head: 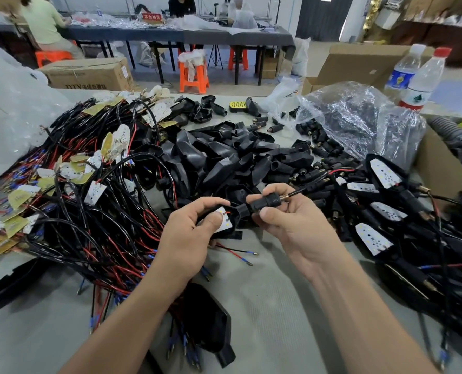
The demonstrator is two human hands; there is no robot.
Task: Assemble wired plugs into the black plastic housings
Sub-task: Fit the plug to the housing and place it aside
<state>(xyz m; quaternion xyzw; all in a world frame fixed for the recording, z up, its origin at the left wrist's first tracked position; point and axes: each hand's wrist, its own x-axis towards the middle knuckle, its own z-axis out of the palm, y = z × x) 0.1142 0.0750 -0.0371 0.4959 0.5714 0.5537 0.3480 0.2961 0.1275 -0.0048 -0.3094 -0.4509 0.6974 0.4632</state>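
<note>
L hand (194,238): curled round a black housing (239,215), thumb pressed on the white LED board (222,220) sitting in it. Housing neck points toward R hand.

R hand (292,225): thumb + fingers pinch a black plug (265,202). Plug has a metal spring at its rear and a black wire (313,186) running up and away to the R. Plug nose is right at the housing neck, between both hands; can't tell if seated.

Two loose red/black leads (238,253) trail out under L hand onto the grey table (273,298).

Beyond the hands: heap of empty black housings (224,157). L of L hand: big tangle of red/black wire harnesses (89,190) w/ white and yellow boards. R of R hand: pile of housings w/ boards fitted and wires attached (386,214). Further out past R hand: clear plastic bag (359,117) w/ black plugs spilling from it, then two water bottles (416,76). Close under L forearm: one flat black housing (211,319).
</note>
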